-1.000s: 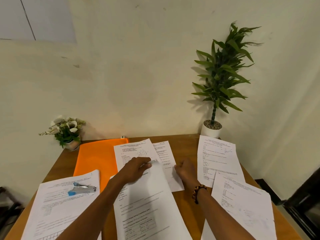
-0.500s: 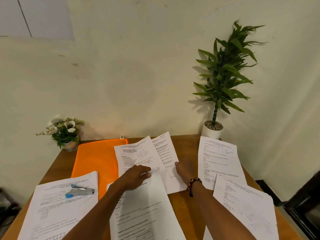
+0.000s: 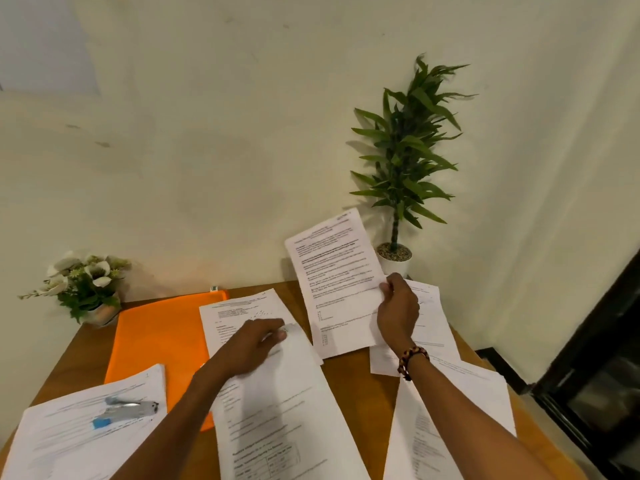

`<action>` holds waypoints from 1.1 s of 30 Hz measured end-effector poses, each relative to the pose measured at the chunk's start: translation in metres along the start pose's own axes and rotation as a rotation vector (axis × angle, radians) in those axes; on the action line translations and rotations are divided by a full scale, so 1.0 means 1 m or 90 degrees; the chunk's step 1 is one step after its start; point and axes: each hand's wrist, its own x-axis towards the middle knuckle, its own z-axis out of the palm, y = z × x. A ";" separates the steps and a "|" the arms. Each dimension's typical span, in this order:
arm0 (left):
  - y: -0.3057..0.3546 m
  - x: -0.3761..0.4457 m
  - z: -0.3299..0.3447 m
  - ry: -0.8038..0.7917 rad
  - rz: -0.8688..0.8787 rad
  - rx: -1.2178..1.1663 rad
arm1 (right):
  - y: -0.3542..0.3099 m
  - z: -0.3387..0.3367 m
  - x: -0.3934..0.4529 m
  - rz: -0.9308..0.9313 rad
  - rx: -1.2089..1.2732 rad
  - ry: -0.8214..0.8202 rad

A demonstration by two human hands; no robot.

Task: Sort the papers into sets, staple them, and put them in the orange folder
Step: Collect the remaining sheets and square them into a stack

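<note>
Wooden counter (image 3: 360, 393) seen from above its near edge. At the near left corner, a stack of printed papers (image 3: 69, 441) carries a grey stapler with a blue end (image 3: 123, 410). At the near edge's middle, a long printed sheet (image 3: 277, 420) runs away from the viewer; at the near right corner lies another printed sheet (image 3: 446, 420). The left hand (image 3: 251, 346) rests palm down on the middle sheets, its fingers (image 3: 278, 332) loosely extended and pressing a sheet with a small diagram (image 3: 239, 313). The right hand (image 3: 398, 311), a beaded bracelet (image 3: 412, 360) at its wrist, pinches the right edge of a text page (image 3: 332, 282), thumb in front and the other fingers behind; the page is tilted up, its top against the wall. Under this hand, toward the right edge, lies a further sheet (image 3: 433, 327). The orange folder (image 3: 159, 337) lies flat toward the far left, partly covered by papers. At the far left corner stands a small pot of white flowers (image 3: 83, 285); at the far right corner, a potted green plant (image 3: 401, 168)
</note>
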 end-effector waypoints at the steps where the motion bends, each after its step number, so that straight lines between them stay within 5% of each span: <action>1: 0.010 0.004 -0.007 0.023 0.019 -0.008 | 0.001 -0.003 0.001 -0.017 0.019 -0.005; 9: 0.061 0.029 -0.044 0.181 0.112 -0.051 | 0.000 -0.015 -0.021 -0.086 0.160 -0.113; 17: 0.050 0.028 -0.046 0.311 0.085 0.131 | -0.005 -0.011 -0.053 -0.098 0.228 -0.282; 33: 0.027 0.020 -0.045 0.225 0.000 -0.007 | -0.032 0.010 -0.069 -0.089 0.195 -0.617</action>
